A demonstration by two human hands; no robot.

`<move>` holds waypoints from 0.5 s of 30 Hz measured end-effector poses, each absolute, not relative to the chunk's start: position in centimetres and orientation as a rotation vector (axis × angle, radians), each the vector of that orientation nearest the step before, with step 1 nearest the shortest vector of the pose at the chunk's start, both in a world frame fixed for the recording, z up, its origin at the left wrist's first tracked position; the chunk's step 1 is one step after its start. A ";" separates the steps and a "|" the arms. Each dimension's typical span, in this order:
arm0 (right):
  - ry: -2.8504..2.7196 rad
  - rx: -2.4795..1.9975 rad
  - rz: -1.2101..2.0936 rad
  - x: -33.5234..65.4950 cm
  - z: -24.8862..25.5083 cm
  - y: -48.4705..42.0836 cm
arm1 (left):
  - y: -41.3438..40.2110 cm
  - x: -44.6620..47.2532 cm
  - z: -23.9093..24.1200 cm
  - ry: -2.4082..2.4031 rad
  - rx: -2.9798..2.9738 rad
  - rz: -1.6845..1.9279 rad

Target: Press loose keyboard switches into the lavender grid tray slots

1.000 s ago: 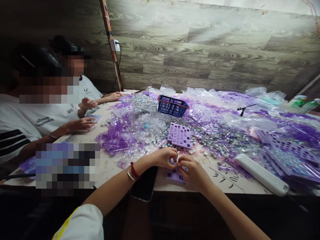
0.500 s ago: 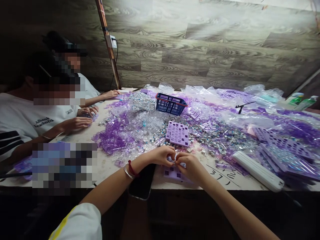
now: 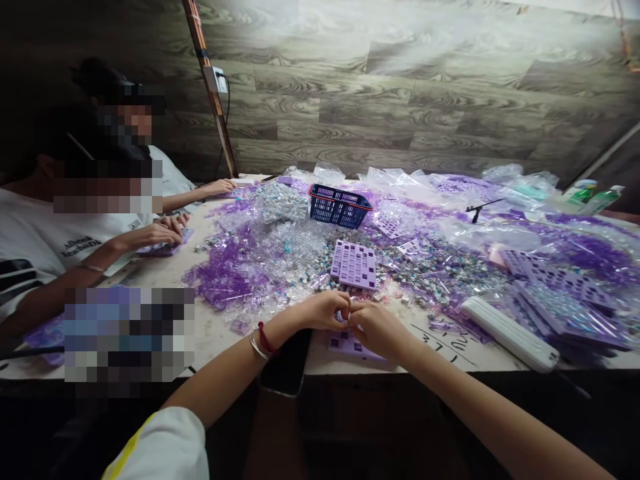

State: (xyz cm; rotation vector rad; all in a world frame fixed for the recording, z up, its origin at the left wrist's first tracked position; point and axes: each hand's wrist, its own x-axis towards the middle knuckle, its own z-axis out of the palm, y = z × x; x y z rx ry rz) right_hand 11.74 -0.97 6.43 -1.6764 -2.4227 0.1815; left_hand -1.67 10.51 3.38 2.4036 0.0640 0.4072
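Observation:
My left hand [image 3: 327, 310] and my right hand [image 3: 373, 325] meet fingertip to fingertip over the near edge of the table. Each is closed in a pinch, and whatever sits between the fingers is too small and hidden to name. Beneath them lies a purple tray with square holes [image 3: 345, 345], partly covered by my right hand. Just beyond, another purple grid tray [image 3: 353, 265] rests tilted on the heap of small parts. A dark phone [image 3: 284, 367] lies under my left wrist, jutting over the table edge.
Clear and purple plastic pieces [image 3: 225, 267] and small silvery parts [image 3: 435, 267] are heaped across the table. A dark blue basket [image 3: 340, 208] stands in the heap. To the right are a long white device [image 3: 510, 333] and stacked purple trays [image 3: 570, 320]. Two people work at left.
My right hand has turned and closed in nearer my left fingers, hiding more of the gap. The view has shifted slightly. At left, a co-worker's hand has lifted, showing a purple tray.

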 end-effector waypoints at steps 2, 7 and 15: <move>-2.436 -1.706 0.167 11.6 6.6 -0.9 | 10.5 -1.6 3.5 0.037 2.421 0.400; -2.523 -1.676 0.379 12.3 8.2 0.6 | 10.8 -1.6 3.4 -0.007 2.386 0.416; -2.456 -1.973 0.804 12.7 9.6 4.7 | 11.7 -1.4 2.3 -0.043 2.258 0.424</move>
